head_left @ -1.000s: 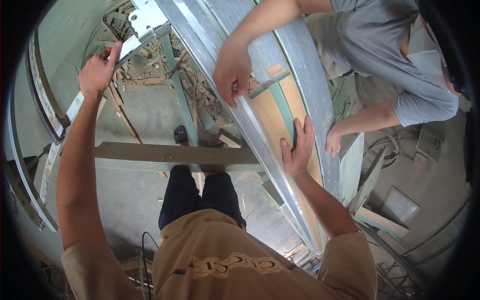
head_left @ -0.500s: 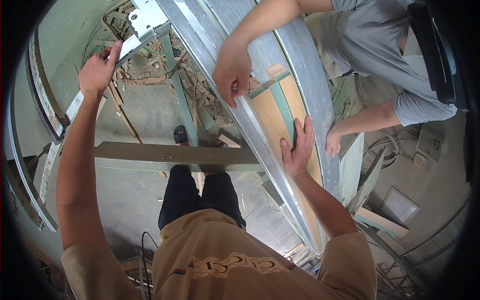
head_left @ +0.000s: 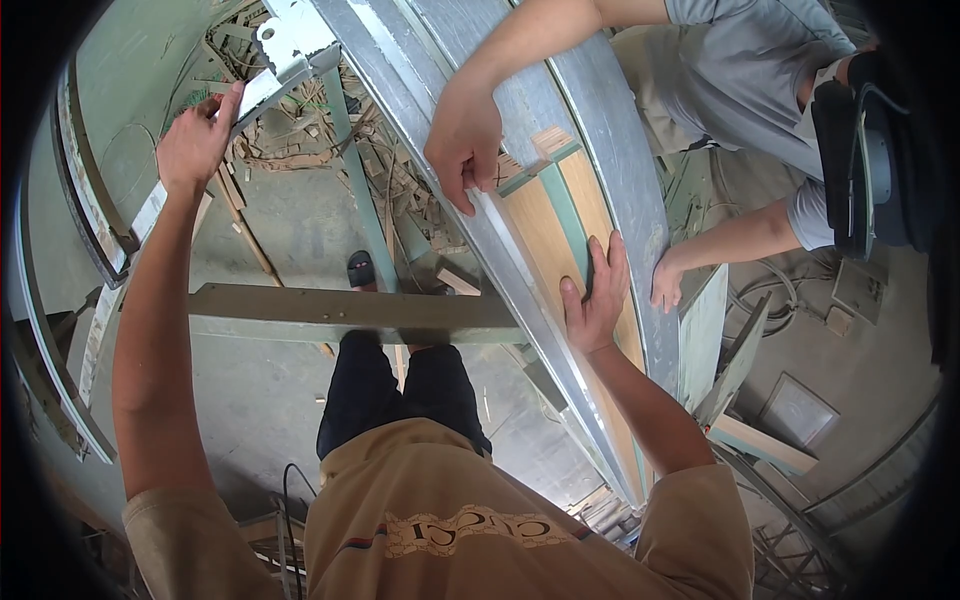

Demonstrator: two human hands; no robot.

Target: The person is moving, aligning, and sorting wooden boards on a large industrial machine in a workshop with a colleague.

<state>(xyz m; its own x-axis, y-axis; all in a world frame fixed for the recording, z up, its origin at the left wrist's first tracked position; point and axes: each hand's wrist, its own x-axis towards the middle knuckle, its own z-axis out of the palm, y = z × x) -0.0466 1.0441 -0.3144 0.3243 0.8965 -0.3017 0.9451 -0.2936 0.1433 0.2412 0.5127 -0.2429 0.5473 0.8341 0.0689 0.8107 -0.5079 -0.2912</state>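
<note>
My left hand (head_left: 197,148) is closed round a whitish metal bar (head_left: 262,92), its thumb along the upper side. Spread flat, my right hand (head_left: 597,300) rests on a long wooden board (head_left: 535,215) with a green strip (head_left: 566,210) running along it. The board lies on a grey metal-topped bench (head_left: 632,180), beside a pale metal rail (head_left: 512,240). Across the bench a co-worker's hand (head_left: 466,150) touches the rail's far end with bent fingers. That person's other hand (head_left: 668,284) rests on the bench's right edge.
A thick beam (head_left: 350,308) crosses in front of my legs. Wood scraps (head_left: 290,130) and a long stick (head_left: 250,235) lie on the floor beyond it. Curved metal strips (head_left: 60,330) stand at the left. Coiled hose (head_left: 765,295) and a framed panel (head_left: 798,410) are on the right.
The co-worker's head and upper body have leaned lower and a little left in the picture. My hands, the board and the co-worker's hands have stayed in place.
</note>
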